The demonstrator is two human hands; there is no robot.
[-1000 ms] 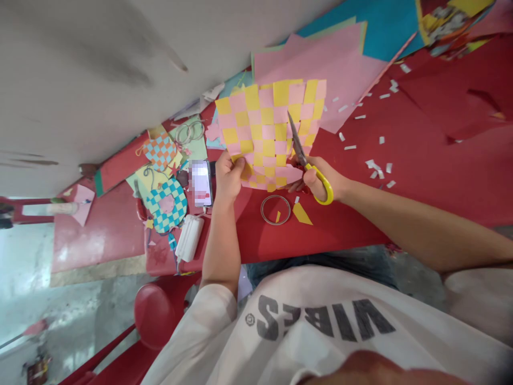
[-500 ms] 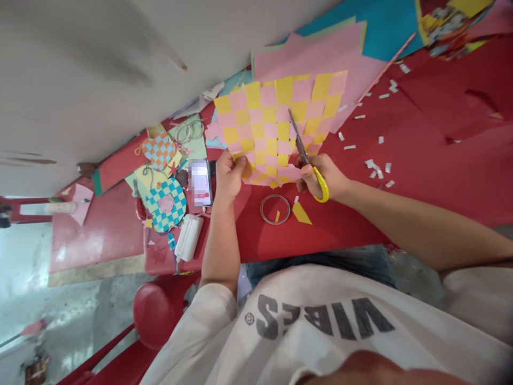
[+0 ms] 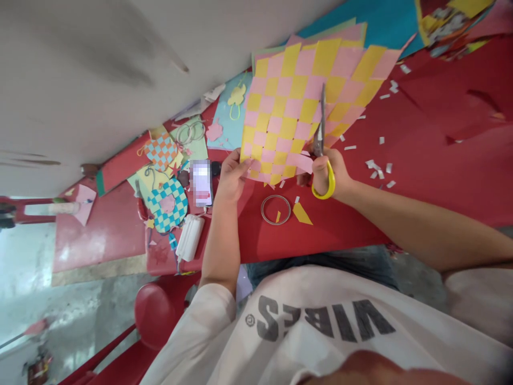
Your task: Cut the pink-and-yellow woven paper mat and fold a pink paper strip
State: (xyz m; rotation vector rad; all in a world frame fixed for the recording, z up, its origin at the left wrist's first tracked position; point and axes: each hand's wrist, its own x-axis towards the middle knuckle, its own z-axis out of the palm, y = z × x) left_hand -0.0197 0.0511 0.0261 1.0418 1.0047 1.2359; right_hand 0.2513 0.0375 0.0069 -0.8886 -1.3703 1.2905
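- pink-and-yellow checkered woven paper mat (image 3: 296,101), raised and tilted, fanning wider toward its far edge
- yellow-handled scissors (image 3: 320,141), blades pointing up across the mat's right part

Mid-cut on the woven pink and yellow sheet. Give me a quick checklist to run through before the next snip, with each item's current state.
1. Sheet grip: the left hand pinches the woven sheet at its lower corner. Ok.
2. Tool grip: the right hand holds the scissors by the yellow handle. Ok.
3. Blade direction: the tips point up across the sheet, away from the body. Ok.
4. Finger clearance: the left fingers are well apart from the blades. Ok.
5. Blade opening: too thin in this view to judge. Cannot tell.
6. Below the sheet: the tape ring and phone lie on the red table, away from the blades. Ok.
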